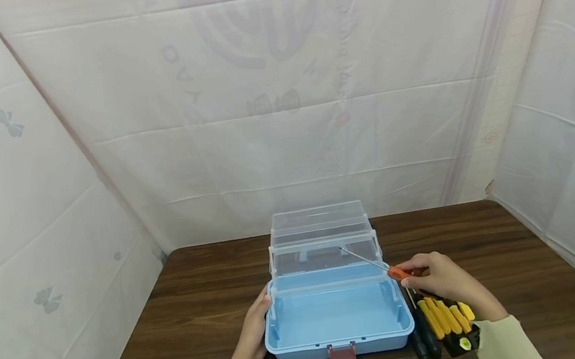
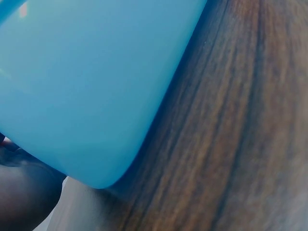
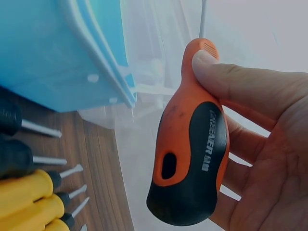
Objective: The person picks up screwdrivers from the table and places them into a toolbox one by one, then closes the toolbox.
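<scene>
Over the edge of one box [image 1: 338, 315], touched by the left grip [image 1: 256, 332] (closure unclear), one screwdriver [image 3: 192, 134] is pinched by the right grip [image 1: 447, 276], partly hiding four-plus yellow tools [image 1: 439, 316] beside two black ones [image 1: 427, 333].

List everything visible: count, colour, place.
Table: one, brown, foreground
Sheets: count unclear, white, beyond table
Box: one, blue, on table
Clear lid parts: several, transparent, box's back
Clasp: one, pink, box's front
Orange screwdriver: one, orange-black, over box's right edge
Black screwdrivers: two, black, right of box
Yellow screwdrivers: at least four, yellow, beside black ones
Sleeves: two, cream, wrists
Wrist devices: two, black, wrists
Left hand: one, bare, box's left side
Right hand: one, bare, holding orange screwdriver
</scene>
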A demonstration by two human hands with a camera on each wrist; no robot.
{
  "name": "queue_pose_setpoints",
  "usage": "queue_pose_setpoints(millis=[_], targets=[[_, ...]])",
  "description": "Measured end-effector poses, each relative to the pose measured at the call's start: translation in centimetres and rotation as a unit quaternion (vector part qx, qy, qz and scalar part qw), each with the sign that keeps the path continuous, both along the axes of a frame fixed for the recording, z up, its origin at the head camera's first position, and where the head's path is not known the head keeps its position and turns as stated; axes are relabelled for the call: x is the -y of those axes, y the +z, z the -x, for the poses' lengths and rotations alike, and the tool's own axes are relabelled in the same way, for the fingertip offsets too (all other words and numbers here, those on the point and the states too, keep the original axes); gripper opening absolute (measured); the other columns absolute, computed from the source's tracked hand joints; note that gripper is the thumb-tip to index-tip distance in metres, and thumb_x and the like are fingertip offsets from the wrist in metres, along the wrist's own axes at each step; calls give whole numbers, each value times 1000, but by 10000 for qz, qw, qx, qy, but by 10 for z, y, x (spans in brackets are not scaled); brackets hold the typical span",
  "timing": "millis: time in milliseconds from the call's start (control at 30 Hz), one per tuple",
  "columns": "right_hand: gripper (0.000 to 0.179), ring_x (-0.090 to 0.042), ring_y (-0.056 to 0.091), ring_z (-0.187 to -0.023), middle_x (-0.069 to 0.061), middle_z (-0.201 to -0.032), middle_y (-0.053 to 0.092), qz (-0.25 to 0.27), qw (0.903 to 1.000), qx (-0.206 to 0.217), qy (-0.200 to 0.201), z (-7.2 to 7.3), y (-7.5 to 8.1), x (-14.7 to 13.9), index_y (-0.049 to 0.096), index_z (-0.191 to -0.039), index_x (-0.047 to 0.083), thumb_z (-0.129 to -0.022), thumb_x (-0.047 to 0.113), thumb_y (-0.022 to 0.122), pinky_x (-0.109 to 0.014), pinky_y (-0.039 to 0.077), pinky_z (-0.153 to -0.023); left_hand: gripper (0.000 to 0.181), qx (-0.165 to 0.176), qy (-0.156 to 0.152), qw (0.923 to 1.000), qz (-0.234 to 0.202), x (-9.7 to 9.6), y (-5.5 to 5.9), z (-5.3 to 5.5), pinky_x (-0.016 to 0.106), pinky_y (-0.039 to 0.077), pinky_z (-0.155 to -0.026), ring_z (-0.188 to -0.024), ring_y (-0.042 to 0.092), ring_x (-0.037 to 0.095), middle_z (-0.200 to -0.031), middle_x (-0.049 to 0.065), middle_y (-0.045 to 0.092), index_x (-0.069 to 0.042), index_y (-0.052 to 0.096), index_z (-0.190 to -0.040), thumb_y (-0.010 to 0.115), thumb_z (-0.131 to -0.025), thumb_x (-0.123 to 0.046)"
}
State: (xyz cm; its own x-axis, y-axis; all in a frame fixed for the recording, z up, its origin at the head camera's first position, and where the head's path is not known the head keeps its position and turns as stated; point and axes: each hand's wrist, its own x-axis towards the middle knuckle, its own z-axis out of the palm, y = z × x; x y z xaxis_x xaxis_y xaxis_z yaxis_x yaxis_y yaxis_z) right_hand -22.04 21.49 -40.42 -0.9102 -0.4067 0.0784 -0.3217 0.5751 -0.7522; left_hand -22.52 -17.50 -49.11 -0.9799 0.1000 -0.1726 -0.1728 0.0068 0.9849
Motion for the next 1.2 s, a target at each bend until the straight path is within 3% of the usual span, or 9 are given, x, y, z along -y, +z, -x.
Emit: queue_pose_setpoints(millis=[367, 867, 1200], targets=[[31, -7, 53, -66, -7, -93, 65, -101, 9992, -262, 286, 3, -5, 19, 69, -112, 0, -88, 19, 69, -21, 49, -52, 55, 59, -19, 10000, -10, -1, -1, 1, 60, 13, -116, -147, 7, 42, -161, 19, 11, -10, 16, -155, 26, -106, -33], [23, -7, 51, -55, -5, -90, 65, -118, 9987, -51, 489, 4, -4, 49, 72, -109, 4, -87, 12, 69, -21, 47, -46, 57, 39, 1, 10000, -72, 0, 0, 2, 59, 12, -116, -147, 8, 41, -161, 18, 12, -11, 17, -154, 29, -105, -36], [26, -15, 53, -70, -10, -100, 69, -189, 9980, -106, 597, 2, -5, 61, 72, -109, 3, -85, 14, 72, -21, 48, -51, 56, 59, -8, 10000, -49, 0, 1, 1, 60, 12, -116, -147, 7, 42, -160, 19, 11, -11, 16, -155, 27, -105, -34]])
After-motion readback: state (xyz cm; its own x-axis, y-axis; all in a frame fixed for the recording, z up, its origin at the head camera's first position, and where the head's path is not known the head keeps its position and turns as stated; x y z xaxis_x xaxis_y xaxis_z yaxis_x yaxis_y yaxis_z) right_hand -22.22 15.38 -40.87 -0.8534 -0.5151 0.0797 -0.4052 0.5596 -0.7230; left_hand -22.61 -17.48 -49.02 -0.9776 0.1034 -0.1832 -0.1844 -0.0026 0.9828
